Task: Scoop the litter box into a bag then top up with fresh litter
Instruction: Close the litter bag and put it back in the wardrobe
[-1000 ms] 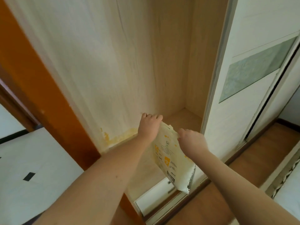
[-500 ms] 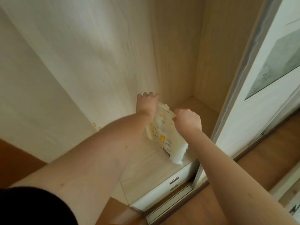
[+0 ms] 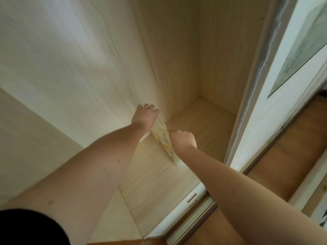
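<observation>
A white and yellow litter bag [image 3: 165,142] with printed labels stands low inside an open wardrobe compartment, close to its left wall. My left hand [image 3: 146,116] grips the bag's top edge at the far side, fingers curled over it. My right hand [image 3: 183,139] holds the near top edge in a closed fist. Much of the bag is hidden behind my hands and forearms. No litter box or scoop is in view.
The pale wood shelf floor [image 3: 155,183] of the wardrobe spreads under the bag, with the side panel [image 3: 79,68] at left. A sliding door [image 3: 286,85] stands at right. White drawers with metal handles [image 3: 192,199] sit below the shelf. Brown wooden floor [image 3: 283,165] lies at right.
Both hands have carried the bag deeper into the wardrobe and lower toward the shelf floor. The view has moved closer in; the orange door frame and tiled floor at left are gone.
</observation>
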